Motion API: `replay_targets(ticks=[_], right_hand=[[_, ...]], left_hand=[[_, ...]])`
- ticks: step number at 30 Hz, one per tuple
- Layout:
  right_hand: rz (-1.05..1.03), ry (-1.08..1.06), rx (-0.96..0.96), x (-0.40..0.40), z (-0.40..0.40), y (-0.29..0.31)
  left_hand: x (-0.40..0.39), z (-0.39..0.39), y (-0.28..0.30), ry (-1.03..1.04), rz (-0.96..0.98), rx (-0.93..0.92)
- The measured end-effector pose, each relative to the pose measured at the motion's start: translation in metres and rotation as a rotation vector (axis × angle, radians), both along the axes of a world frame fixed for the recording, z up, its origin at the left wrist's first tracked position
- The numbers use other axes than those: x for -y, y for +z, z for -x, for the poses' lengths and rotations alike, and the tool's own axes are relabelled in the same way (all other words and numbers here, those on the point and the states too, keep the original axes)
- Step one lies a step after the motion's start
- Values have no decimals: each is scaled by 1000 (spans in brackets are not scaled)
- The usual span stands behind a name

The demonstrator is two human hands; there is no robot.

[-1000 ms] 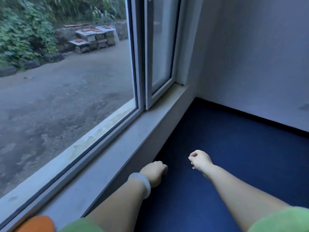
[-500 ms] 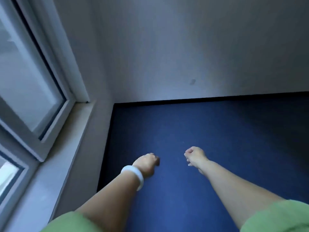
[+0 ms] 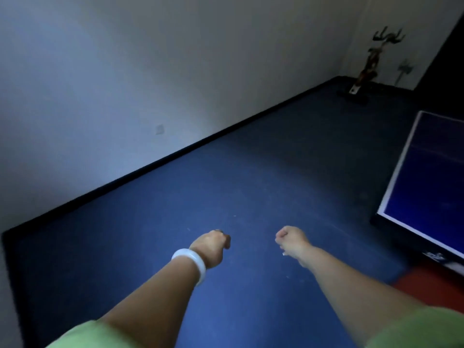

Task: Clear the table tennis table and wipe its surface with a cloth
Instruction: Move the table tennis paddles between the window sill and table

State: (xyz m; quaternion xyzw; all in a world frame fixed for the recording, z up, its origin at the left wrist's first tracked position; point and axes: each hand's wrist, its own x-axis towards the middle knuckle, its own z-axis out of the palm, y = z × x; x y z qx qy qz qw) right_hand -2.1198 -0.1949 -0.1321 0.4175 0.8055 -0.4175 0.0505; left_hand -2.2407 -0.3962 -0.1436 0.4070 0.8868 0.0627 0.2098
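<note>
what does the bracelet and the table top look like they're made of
The bracelet on the left wrist looks like jade or glass: a thick, milky white, smooth, rigid ring with a soft sheen. The table tennis table top looks like painted board: flat, dark blue, matt, with a crisp white edge line. Neither is certain.

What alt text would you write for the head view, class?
Two bare forearms reach forward over blue floor, left hand and right hand curled into empty fists. A table tennis table corner shows at right.

Both hands, left (image 3: 211, 247) and right (image 3: 291, 241), hang fisted over blue floor (image 3: 251, 184) near the table (image 3: 431, 177).
</note>
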Motion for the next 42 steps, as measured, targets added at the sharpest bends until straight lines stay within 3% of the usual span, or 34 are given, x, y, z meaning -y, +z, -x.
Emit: replay_targets(ticks=[14,24,28,34,42], right_hand=[[-2,-192,12,-217,74,4],[-24,-395,77,-314,81,-8],[-40,-535,121,-342,46,-6],[2,-919,9,-363,-14,4],[-57,-1054,-22,-378,-120,14]], left_hand=[[-242,111,17,-197,0,-1],[-394,156,-4,-471,-2,15],[-468,141,-6,-661,-50,50],[-541,93,2,-912,-97,62],[-580,-20,16,-1037,-106,65]])
